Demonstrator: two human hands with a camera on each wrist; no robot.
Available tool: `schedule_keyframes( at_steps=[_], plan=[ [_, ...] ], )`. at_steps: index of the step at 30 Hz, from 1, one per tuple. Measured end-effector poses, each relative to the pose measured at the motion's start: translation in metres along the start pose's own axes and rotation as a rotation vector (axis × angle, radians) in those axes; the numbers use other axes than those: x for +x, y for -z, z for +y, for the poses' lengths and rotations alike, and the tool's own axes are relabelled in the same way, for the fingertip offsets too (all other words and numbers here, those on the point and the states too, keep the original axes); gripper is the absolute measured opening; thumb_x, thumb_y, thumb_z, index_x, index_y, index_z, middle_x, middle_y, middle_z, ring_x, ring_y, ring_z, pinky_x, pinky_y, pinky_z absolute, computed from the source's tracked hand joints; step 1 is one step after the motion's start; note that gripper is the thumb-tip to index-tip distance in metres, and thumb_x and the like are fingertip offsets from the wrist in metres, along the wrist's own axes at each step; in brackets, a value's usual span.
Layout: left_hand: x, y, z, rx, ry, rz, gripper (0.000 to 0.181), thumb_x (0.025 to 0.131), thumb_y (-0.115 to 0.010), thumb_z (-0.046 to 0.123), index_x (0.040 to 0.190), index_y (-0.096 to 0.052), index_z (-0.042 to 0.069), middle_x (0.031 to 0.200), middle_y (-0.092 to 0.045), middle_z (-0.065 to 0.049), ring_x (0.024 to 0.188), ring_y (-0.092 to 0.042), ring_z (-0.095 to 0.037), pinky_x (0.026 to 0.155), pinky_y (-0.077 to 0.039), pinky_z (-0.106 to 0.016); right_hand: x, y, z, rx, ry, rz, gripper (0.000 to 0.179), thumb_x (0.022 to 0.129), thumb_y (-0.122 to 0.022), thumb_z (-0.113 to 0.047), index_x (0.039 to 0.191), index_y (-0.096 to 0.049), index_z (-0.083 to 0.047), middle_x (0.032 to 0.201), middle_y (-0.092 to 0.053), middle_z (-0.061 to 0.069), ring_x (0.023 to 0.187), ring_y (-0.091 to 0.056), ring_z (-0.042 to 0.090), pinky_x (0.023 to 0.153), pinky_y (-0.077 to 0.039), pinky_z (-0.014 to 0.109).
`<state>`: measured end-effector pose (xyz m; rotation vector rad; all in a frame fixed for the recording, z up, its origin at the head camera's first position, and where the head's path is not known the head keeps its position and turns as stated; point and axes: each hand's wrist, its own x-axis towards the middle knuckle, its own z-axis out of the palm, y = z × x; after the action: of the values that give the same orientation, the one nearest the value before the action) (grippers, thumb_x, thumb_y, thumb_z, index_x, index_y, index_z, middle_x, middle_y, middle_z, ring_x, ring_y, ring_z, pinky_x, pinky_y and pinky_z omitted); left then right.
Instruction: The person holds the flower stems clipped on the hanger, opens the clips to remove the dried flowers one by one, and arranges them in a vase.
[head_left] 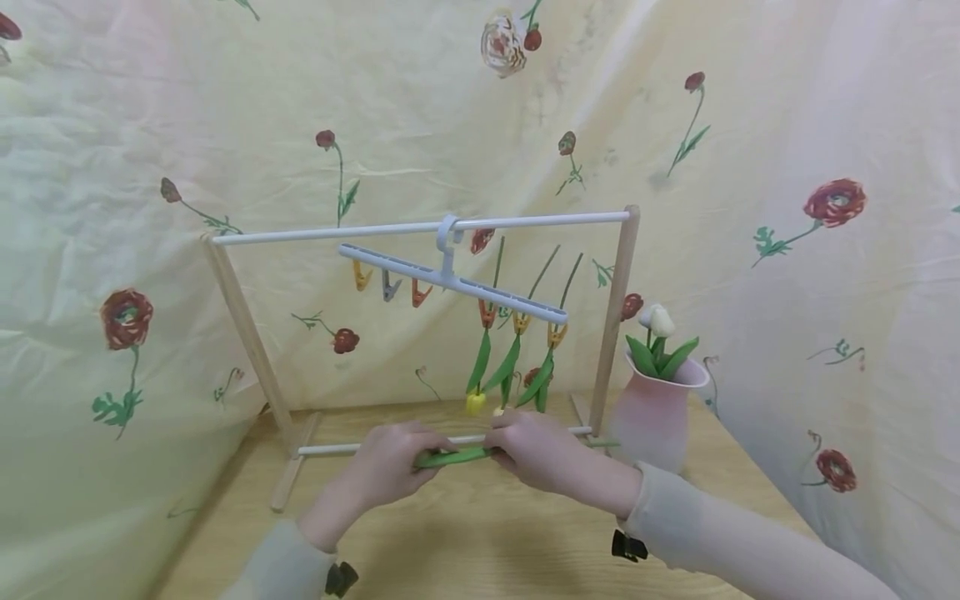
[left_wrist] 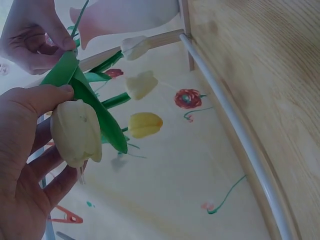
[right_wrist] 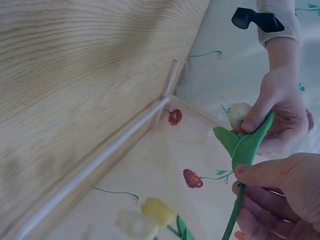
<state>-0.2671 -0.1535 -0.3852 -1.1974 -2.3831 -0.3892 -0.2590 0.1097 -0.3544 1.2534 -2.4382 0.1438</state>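
Observation:
A white tulip (left_wrist: 76,132) with green leaves (right_wrist: 250,145) lies sideways between both hands, low in front of the rack. My left hand (head_left: 395,465) holds it by the bloom end, thumb on the leaf. With thumb and fingers, my right hand (head_left: 536,450) pinches the stem (right_wrist: 232,215) just below the leaves; the stem's end sticks out to the right. Behind the hands, a pale blue clip hanger (head_left: 450,279) tilts down to the right. Three tulips hang bloom-down from its right-hand clips, a yellow tulip (left_wrist: 145,125) among them.
The hanger hooks over the top bar (head_left: 322,233) of a wood-and-white rack. No flowers hang from its left clips, such as the grey clip (head_left: 390,286). A pink-white vase (head_left: 652,421) with white tulips stands at right on the wooden table (head_left: 450,542). Floral cloth hangs behind.

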Motion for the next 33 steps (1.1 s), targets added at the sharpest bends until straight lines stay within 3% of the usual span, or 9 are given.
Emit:
schedule_keyframes(
  at_steps=[5,11,15,20,24,28,33],
  plan=[
    [0.003,-0.002,0.003,-0.014,0.012,0.084,0.019,0.083,-0.089,0.017,0.101,-0.081,0.018,0.092,-0.080,0.004,0.072,-0.065,-0.002,0.063,-0.052,-0.014,-0.002,0.003,0.005,-0.026,0.004,0.064,0.009,0.087,-0.086,-0.009,0.090,-0.079,-0.013,0.081,-0.072,-0.003,0.073,-0.068,0.010,0.063,-0.055,0.019],
    [0.011,-0.001,0.002,-0.104,0.058,0.165,0.028,0.080,-0.091,0.017,0.105,-0.080,0.012,0.099,-0.080,0.000,0.084,-0.076,-0.015,0.074,-0.062,-0.025,-0.005,0.009,0.012,-0.062,-0.021,0.118,0.011,0.086,-0.087,-0.010,0.093,-0.080,-0.014,0.086,-0.075,-0.002,0.079,-0.072,0.014,0.066,-0.059,0.024],
    [0.014,-0.002,-0.001,-0.282,0.148,0.197,0.039,0.081,-0.091,0.024,0.114,-0.078,0.008,0.105,-0.081,-0.003,0.088,-0.076,-0.015,0.076,-0.063,-0.029,-0.009,0.016,0.018,-0.070,-0.052,0.133,0.012,0.086,-0.087,-0.010,0.095,-0.081,-0.015,0.090,-0.077,-0.003,0.081,-0.074,0.014,0.065,-0.060,0.025],
    [0.015,-0.010,-0.007,-0.502,0.280,0.276,0.034,0.097,-0.072,0.023,0.124,-0.074,0.002,0.113,-0.081,-0.012,0.093,-0.077,-0.021,0.075,-0.063,-0.028,-0.018,0.027,0.031,-0.017,-0.075,0.195,0.015,0.084,-0.087,-0.004,0.096,-0.081,-0.011,0.092,-0.078,0.000,0.081,-0.074,0.014,0.066,-0.060,0.027],
    [0.019,-0.019,-0.015,-0.548,0.403,0.346,0.026,0.105,-0.063,0.019,0.120,-0.076,0.003,0.108,-0.081,-0.014,0.091,-0.078,-0.029,0.074,-0.063,-0.025,-0.026,0.038,0.043,0.032,-0.084,0.309,0.018,0.082,-0.087,0.002,0.095,-0.080,-0.008,0.090,-0.078,0.001,0.079,-0.074,0.014,0.066,-0.062,0.028],
    [0.020,-0.026,-0.020,-0.570,0.493,0.380,0.022,0.101,-0.070,0.018,0.117,-0.077,0.004,0.109,-0.081,-0.016,0.093,-0.078,-0.032,0.075,-0.064,-0.025,-0.031,0.047,0.053,0.044,-0.075,0.417,0.021,0.079,-0.087,0.005,0.095,-0.080,-0.006,0.088,-0.078,0.003,0.076,-0.075,0.015,0.065,-0.063,0.029],
    [0.026,-0.040,-0.026,-0.581,0.586,0.414,0.026,0.095,-0.078,0.016,0.118,-0.077,0.005,0.115,-0.080,-0.014,0.099,-0.077,-0.032,0.084,-0.066,-0.040,-0.038,0.056,0.062,0.029,-0.086,0.488,0.026,0.076,-0.089,0.008,0.096,-0.080,-0.005,0.088,-0.079,0.005,0.073,-0.075,0.015,0.064,-0.063,0.030]
  ],
)
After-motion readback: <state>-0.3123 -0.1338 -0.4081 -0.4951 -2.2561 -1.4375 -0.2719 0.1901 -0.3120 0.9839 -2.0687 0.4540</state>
